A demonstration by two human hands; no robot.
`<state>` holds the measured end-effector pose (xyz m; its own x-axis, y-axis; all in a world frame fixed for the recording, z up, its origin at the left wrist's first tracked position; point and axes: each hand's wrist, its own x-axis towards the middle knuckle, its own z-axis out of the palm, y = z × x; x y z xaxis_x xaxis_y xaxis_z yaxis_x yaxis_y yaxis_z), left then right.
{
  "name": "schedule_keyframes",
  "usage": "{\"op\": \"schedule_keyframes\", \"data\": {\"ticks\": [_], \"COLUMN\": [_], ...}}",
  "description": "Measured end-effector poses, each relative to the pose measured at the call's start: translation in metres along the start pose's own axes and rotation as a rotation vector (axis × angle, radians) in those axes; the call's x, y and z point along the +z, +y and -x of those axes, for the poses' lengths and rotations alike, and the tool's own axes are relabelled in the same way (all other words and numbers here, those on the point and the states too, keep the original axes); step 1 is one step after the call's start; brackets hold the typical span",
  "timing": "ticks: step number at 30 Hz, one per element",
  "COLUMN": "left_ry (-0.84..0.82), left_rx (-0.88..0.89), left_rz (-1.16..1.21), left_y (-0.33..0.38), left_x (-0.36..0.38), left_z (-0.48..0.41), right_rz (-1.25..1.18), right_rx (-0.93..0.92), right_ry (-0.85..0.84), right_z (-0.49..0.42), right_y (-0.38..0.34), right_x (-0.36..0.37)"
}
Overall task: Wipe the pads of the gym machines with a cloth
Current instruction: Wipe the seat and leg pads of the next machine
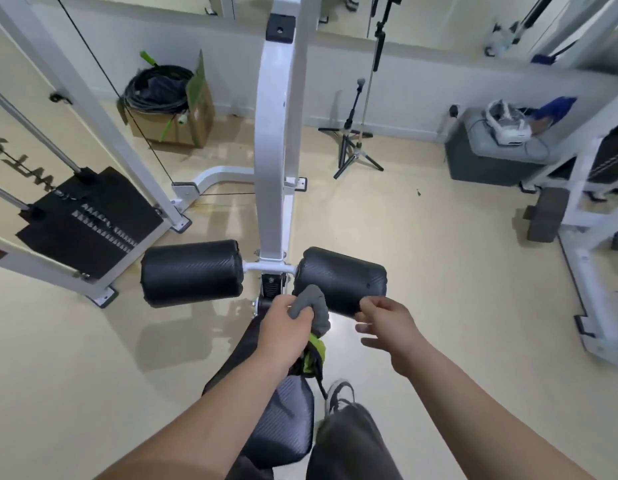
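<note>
Bright, even, soft light filled the room, seemingly from overhead. The glossy floor carried a pale, soft-edged shadow near and left of the left roller pad. It also showed faint reflections of the white upright post and a small glare spot just right of the cloth. The wide lens bowed the post and bent the far wall. The machine frame at the right edge was smeared. The fingers of the right hand looked slightly blurred, while the centre stayed fairly sharp.
</note>
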<state>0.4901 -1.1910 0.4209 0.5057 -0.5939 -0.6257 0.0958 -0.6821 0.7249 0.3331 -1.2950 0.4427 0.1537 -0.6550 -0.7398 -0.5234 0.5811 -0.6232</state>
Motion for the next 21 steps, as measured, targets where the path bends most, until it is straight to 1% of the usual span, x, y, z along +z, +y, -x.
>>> {"op": "schedule_keyframes", "data": {"ticks": [4, 6, 9, 11, 13, 14, 16, 18, 21], "left_ry": [0.059, 0.135, 0.268, 0.301, 0.343, 0.402, 0.489, 0.482, 0.339], "left_rx": [0.086, 0.143, 0.283, 0.355, 0.353, 0.353, 0.33, 0.334, 0.456], "left_rz": [-0.07, -0.154, -0.221, -0.333, -0.578, -0.666, -0.696, -0.666, -0.677], "left_y": [0.032, 0.049, 0.062, 0.053, 0.034, 0.028, 0.026, 0.032, 0.025], "left_x": [0.013, 0.021, 0.042, 0.065, 0.092, 0.106, 0.125, 0.145, 0.177], "left_z": [-0.04, -0.063, -0.095, -0.117, -0.132, -0.137, -0.137, -0.131, -0.104], "right_rz": [0.089, 0.144, 0.321, 0.424, 0.463, 0.487, 0.534, 0.544, 0.525], "right_rx": [-0.018, 0.004, -0.026, -0.082, -0.084, -0.082, -0.049, 0.021, 0.104], "right_ry": [0.095, 0.106, 0.074, 0.044, 0.009, -0.019, -0.103, -0.177, -0.241], "right_z": [-0.066, -0.093, -0.123, -0.141, -0.155, -0.161, -0.166, -0.167, -0.169], "right_y": [-0.01, -0.018, -0.021, -0.021, -0.02, -0.017, -0.015, -0.017, -0.025], "right_x": [-0.028, -0.035, -0.044, -0.05, -0.056, -0.06, -0.066, -0.071, -0.075]}}
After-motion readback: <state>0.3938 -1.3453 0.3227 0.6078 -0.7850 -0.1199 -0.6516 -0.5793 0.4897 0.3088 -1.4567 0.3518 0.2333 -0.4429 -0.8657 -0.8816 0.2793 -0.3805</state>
